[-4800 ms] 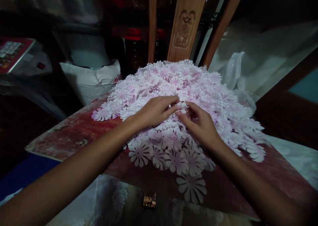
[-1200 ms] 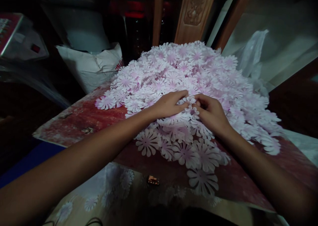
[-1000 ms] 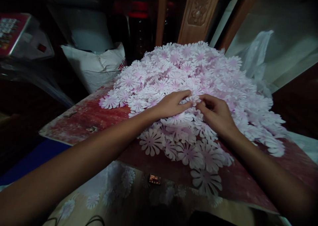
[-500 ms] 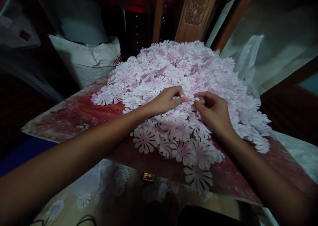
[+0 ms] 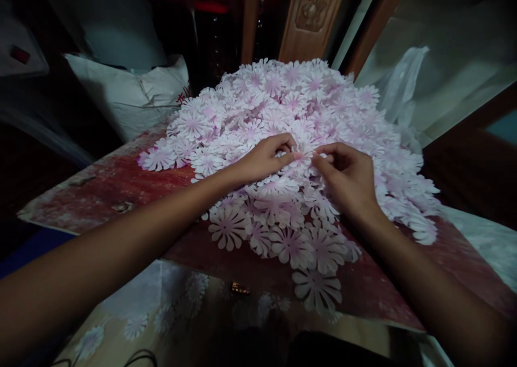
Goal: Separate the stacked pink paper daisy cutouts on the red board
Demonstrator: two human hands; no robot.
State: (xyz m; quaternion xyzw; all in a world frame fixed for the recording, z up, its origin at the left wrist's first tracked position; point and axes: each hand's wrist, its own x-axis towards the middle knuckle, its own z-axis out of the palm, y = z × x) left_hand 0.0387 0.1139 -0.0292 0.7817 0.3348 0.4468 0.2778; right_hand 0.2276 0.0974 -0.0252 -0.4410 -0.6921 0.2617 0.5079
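Note:
A big heap of white artificial flower pieces with pale purple centres (image 5: 283, 100) covers much of the red board (image 5: 133, 195). Over the front of the heap, my left hand (image 5: 269, 157) pinches a small flower piece (image 5: 304, 155) between thumb and forefinger. My right hand (image 5: 347, 170) is closed in a pinch at the right edge of that same piece. The two sets of fingertips are close together. Which petals belong to the held piece and which to the heap behind is hard to make out. Single flower pieces (image 5: 317, 289) lie flat at the board's front edge.
Behind the board on the left stands a white sack (image 5: 121, 92). A clear plastic bag (image 5: 399, 87) rises at the right rear, near a carved wooden post (image 5: 309, 20). Several fallen flower pieces (image 5: 89, 341) and dark cables (image 5: 139, 356) lie on the floor below.
My fingertips have drawn slightly closer together on the flower piece, the right ones gripping its edge. The whole view has shifted a little, so the board appears further left.

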